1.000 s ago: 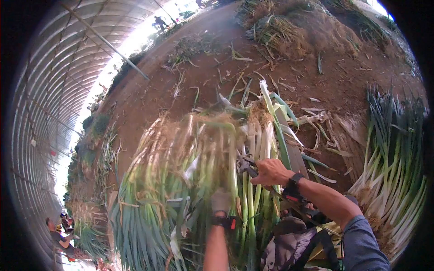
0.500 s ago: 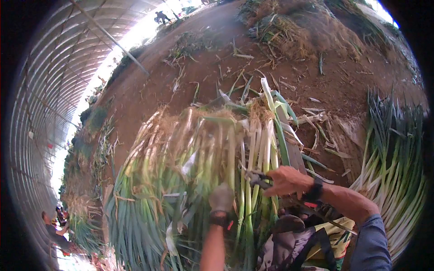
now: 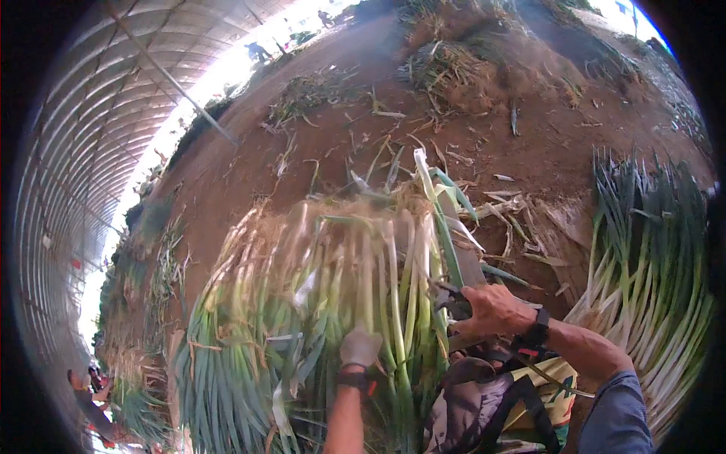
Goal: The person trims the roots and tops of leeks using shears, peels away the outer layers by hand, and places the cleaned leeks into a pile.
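A wide row of long green onions (image 3: 249,333) lies in front of me, roots pointing away and leaves towards me. My left hand (image 3: 361,348), in a pale glove, is closed around a green onion stalk (image 3: 366,284) in the middle of the row; the fingers are partly hidden. In my right hand (image 3: 495,310) is a dark air blow gun (image 3: 452,301), its tip pointing left at the stalks on the row's right side. A thin hose (image 3: 556,380) runs from near that wrist towards my sleeve. Roots and stalks around the middle look blurred.
More green onions (image 3: 650,287) are heaped on the right. A wooden board (image 3: 470,266) lies by the row's right end. Root and leaf scraps (image 3: 484,68) pile up on the brown soil (image 3: 249,166) ahead. Another person (image 3: 91,401) is at far left, under the arched roof (image 3: 83,151).
The view has shifted, so the scene sits lower and further left. My right hand has moved right with the blow gun, away from the held stalk. My left hand keeps its grip.
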Available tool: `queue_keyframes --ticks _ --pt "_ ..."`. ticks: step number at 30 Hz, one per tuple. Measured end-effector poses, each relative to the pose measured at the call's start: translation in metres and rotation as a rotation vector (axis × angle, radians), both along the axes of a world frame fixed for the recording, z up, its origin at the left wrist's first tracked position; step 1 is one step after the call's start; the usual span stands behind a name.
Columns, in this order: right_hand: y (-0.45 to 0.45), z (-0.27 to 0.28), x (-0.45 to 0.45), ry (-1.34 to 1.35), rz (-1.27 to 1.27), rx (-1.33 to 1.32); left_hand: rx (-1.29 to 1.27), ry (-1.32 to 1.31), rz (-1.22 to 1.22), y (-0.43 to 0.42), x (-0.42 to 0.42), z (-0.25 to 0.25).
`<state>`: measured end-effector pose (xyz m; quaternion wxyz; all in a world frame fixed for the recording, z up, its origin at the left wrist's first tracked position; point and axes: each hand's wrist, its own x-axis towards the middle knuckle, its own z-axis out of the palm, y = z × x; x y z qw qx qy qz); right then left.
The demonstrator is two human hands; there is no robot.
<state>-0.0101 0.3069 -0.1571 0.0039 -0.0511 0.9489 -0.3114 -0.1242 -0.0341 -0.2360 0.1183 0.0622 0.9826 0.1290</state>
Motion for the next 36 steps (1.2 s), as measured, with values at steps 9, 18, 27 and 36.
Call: queue_keyframes --ticks 9,18,27,36 --pt "0.027 0.012 0.036 -0.154 -0.081 0.047 0.257 0.376 -0.353 0.066 0.019 -0.006" --pt "0.024 -0.007 0.054 -0.245 -0.015 0.123 0.210 0.420 -0.195 0.083 0.035 -0.005" --pt "0.012 -0.024 0.052 -0.230 0.083 0.264 0.073 0.485 -0.248 0.100 0.044 0.025" --pt "0.014 0.048 0.059 -0.481 0.039 -0.114 0.173 0.485 -0.316 0.089 0.100 -0.033"
